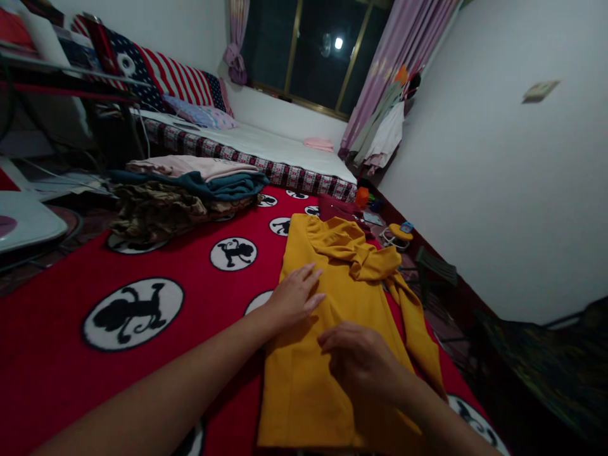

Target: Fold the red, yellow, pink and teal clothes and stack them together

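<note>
A yellow long-sleeved garment (304,386) lies spread over the red blanket (190,316), its collar end bunched up on the far side. One sleeve (420,329) runs down along its right edge. My left hand (294,297) rests on the garment's left part with fingers stretched out. Just right of it, my right hand (363,358) is over the middle of the garment, fingers curled and pointing left. Its fingertips are partly hidden, and I cannot make out whether cloth is pinched in them.
Folded clothes (194,177) are stacked at the back left of the blanket. A dark red garment (337,208) lies beyond the yellow one. A bed (266,142) stands below the window. On the right are a small stool (436,266) and a white wall (498,190); a white chair (28,218) is at left.
</note>
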Demonstrator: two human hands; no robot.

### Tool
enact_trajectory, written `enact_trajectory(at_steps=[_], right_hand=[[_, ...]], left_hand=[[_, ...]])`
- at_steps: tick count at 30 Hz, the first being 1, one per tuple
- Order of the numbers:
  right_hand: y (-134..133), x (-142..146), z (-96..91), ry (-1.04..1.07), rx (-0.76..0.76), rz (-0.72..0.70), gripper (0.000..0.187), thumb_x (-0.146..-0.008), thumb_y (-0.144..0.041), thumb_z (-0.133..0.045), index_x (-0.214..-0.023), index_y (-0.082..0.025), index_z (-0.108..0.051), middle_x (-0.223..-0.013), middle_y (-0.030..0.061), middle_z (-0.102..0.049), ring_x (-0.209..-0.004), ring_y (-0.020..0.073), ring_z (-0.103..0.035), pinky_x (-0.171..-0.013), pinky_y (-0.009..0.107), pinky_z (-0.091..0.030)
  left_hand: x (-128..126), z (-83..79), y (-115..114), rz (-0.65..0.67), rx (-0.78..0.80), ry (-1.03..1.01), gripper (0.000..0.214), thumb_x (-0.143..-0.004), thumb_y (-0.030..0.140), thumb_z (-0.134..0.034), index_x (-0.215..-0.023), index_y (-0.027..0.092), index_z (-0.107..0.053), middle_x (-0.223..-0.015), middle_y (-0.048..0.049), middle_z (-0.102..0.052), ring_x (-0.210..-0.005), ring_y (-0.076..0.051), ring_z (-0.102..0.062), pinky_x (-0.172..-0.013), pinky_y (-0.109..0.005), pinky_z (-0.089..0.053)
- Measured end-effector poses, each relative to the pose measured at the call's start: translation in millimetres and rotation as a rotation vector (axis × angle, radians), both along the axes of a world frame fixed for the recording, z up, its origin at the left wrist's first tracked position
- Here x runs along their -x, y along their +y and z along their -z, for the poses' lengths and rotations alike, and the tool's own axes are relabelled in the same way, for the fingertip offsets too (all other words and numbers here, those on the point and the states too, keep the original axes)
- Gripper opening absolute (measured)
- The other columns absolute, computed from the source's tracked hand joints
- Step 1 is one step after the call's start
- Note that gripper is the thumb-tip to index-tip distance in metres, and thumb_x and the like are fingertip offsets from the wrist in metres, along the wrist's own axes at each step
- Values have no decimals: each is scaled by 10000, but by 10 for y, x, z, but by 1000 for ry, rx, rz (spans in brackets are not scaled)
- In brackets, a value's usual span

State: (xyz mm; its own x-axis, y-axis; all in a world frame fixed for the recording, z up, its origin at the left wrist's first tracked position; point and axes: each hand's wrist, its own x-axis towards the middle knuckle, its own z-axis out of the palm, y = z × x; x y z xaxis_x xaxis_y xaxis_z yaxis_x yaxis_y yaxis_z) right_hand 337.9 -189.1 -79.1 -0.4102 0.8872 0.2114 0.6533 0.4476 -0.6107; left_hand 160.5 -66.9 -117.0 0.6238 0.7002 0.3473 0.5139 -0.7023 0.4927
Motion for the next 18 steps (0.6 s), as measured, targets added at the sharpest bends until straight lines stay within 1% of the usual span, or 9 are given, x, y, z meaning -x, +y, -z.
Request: enact_trajectory(at_steps=[2, 5, 8, 10, 12, 13, 15, 17, 18], right_hand=[[133, -246, -23, 46, -45, 184, 346, -687, -46, -446, -880, -220, -674, -917, 31, -722, -870, 175, -676, -791, 299, -529], [506, -764, -108, 51, -293, 561, 328, -728, -133, -477, -998, -199, -651, -1042, 77, -693, -974, 218, -653, -857, 362, -519], [936, -1249, -166, -172, -429, 753, 543, -700, -176, -552, -1242, -141, -544, -1231, 151, -595, -1141, 271, -563, -977, 422, -452], [1161, -1447, -156, -361, -384, 814, 710, -683, -216, -629, -1359, -111, -440, -1358, 191, -498, -1268, 301, -459, -1036, 444, -395], [1307, -1533, -130, -554, -288, 856, 751, -672, -287, -701, -1362, -125, -452, -1457, 202, -393, -1349, 334, -356, -1040, 473, -375], [1353, -1547, -125, -650, -238, 853, 679, -671, -323, -719, -1298, -146, -526, -1480, 189, -371, -1368, 352, -318, -1032, 492, -370], [1414, -1554, -159, -779, -175, 804, 403, -676, -346, -720, -1044, -187, -673, -1446, 138, -445, -1371, 366, -303, -1028, 522, -343], [1455, -1578, -268, -815, -167, 756, 197, -701, -336, -676, -841, -199, -696, -1297, 102, -591, -1304, 345, -399, -1024, 521, -327], [1474, -1606, -347, -790, -182, 780, 178, -716, -336, -643, -815, -196, -692, -1198, 100, -647, -1232, 329, -474, -999, 504, -351]], left_hand=[[-18, 100, -29, 0, -35, 112, 592, -895, 422, -516, -1416, 155, -433, -1519, -181, -342, -1414, -311, -298, -1146, -507, -257], [-25, 214, -42, -16, -96, 169, 605, -900, 471, -489, -1427, 182, -423, -1542, -175, -296, -1438, -313, -240, -1160, -519, -201], [-26, 230, -46, -28, -116, 178, 600, -910, 476, -470, -1430, 181, -419, -1546, -178, -286, -1439, -305, -242, -1163, -506, -201], [-26, 209, -52, -26, -117, 189, 588, -912, 473, -468, -1421, 180, -431, -1546, -180, -284, -1440, -304, -240, -1164, -506, -200], [-23, 187, -57, -24, -112, 203, 571, -913, 475, -467, -1404, 184, -454, -1546, -179, -285, -1440, -304, -241, -1166, -501, -199], [-20, 180, -59, -24, -109, 209, 565, -912, 479, -468, -1395, 186, -465, -1546, -179, -285, -1439, -304, -243, -1167, -497, -199], [-15, 173, -59, -25, -109, 217, 559, -910, 488, -467, -1385, 193, -475, -1548, -173, -284, -1438, -302, -245, -1169, -486, -200], [-10, 171, -55, -28, -110, 218, 558, -908, 498, -467, -1380, 199, -481, -1550, -163, -285, -1437, -300, -250, -1170, -480, -203], [-9, 170, -53, -29, -110, 217, 558, -908, 500, -466, -1379, 201, -481, -1550, -159, -285, -1435, -300, -254, -1170, -480, -205]])
